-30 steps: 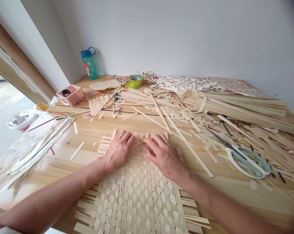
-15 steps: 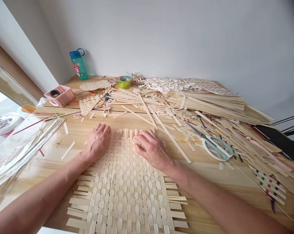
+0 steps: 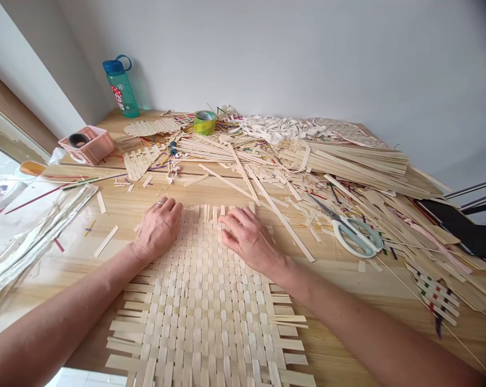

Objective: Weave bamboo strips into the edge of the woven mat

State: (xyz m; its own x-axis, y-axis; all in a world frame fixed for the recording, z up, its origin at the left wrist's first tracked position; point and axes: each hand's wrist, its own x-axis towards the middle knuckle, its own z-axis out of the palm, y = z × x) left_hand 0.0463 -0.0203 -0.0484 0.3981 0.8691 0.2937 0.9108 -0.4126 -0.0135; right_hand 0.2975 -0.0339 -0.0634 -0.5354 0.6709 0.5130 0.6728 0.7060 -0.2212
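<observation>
A woven mat of pale flat wooden strips lies in front of me, with loose strip ends sticking out along its sides and far edge. My left hand is closed at the mat's far left corner, fingers curled down on its edge; a ring shows on one finger. On the upper right part of the mat, my right hand is closed too, with bent fingers and the thumb near the strips at the far edge. The fingertips of both hands are partly hidden.
White-handled scissors lie to the right. Behind the mat are heaped loose strips, a roll of tape and a pink basket. A blue-green bottle stands at the back left by the wall.
The view has shifted slightly, so the table's things sit a little higher and further left. Both hands keep nearly the same place on the mat.
</observation>
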